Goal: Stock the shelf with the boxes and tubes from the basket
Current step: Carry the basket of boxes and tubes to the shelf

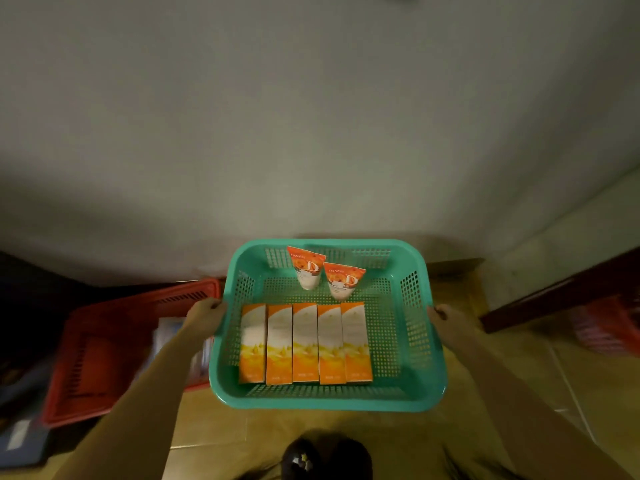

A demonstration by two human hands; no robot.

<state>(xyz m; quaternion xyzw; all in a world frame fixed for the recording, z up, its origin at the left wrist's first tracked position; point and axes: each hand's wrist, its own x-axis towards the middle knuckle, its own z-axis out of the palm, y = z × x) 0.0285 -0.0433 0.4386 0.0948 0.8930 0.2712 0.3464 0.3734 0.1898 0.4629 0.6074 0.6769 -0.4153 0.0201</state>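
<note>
In the head view, a person carries a teal perforated plastic basket point(408, 344) in front of the body. The left hand point(207, 315) grips the left rim and the right hand point(446, 317) grips the right rim, both with fingers curled over the edge. Inside, five long orange-and-white cardboard boxes point(305, 342) lie flat side by side at the near part, touching each other. Two orange-and-white squeeze tubes point(325, 277) stand just beside each other at the far part, apparently cap down and leaning a little.

The risk seems to be a tilt of the basket: the tubes could fall over or the boxes could slide out of their row, because nothing holds them in place. A bump against the red plastic crate point(114, 348) on the floor at the left could cause this.

No shelf is visible; only a plain grey wall is ahead. The edges of the picture are dark and blurred, and the things around the red crate are hard to make out. The print on the boxes is too small to read.
</note>
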